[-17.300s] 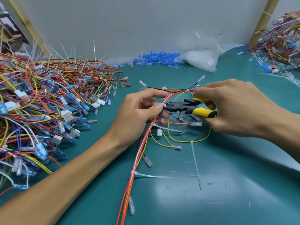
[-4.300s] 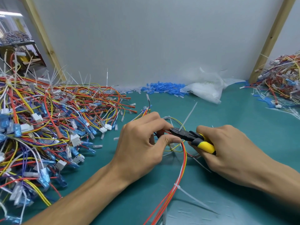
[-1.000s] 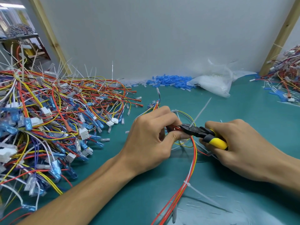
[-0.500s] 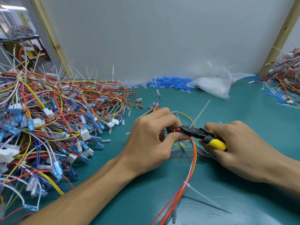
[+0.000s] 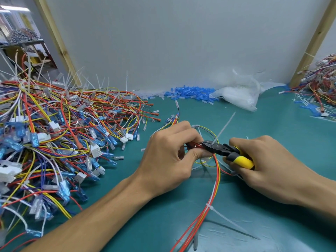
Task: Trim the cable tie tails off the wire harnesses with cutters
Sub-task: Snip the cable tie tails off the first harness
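At frame centre the left hand (image 5: pixel 169 157) pinches the wire harness (image 5: pixel 215 179) just left of the cutters (image 5: pixel 221 151), gripped in the right hand (image 5: pixel 269 166), their nose at the base of a cable tie tail (image 5: pixel 225 126) slanting toward the upper right.

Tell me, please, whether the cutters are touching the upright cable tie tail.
Touching. The head view shows the cable tie tail meeting the cutters at their tip, with no gap.

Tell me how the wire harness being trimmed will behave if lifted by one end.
Probably floppy: the wire harness curves and loops loosely on the table. Likely light, being just thin wires. Its uncut tie tail sticks out straight, so it may snag the pile.
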Motion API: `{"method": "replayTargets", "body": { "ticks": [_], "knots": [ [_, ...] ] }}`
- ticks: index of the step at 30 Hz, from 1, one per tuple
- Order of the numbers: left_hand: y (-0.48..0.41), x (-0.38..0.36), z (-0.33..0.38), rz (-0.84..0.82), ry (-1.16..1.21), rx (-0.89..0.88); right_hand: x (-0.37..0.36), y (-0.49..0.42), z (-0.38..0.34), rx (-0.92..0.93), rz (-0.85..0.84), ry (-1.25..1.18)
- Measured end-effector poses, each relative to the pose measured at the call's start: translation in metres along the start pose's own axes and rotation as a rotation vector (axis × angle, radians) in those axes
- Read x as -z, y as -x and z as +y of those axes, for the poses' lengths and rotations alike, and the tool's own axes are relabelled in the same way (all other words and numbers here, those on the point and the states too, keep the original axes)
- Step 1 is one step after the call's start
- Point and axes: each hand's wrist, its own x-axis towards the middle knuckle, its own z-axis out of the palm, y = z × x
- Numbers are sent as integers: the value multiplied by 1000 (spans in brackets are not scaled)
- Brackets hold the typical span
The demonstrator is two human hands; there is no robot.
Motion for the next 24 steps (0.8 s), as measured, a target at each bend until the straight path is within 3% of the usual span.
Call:
{"method": "replayTargets", "body": {
  "ticks": [9, 24],
  "knots": [
    [-1, 2, -2, 46, 42, 2, 1, 1, -6, 74, 46, -68],
    [1, 2, 1, 52, 39, 1, 11, 4, -13, 40, 62, 74]
  ]
}}
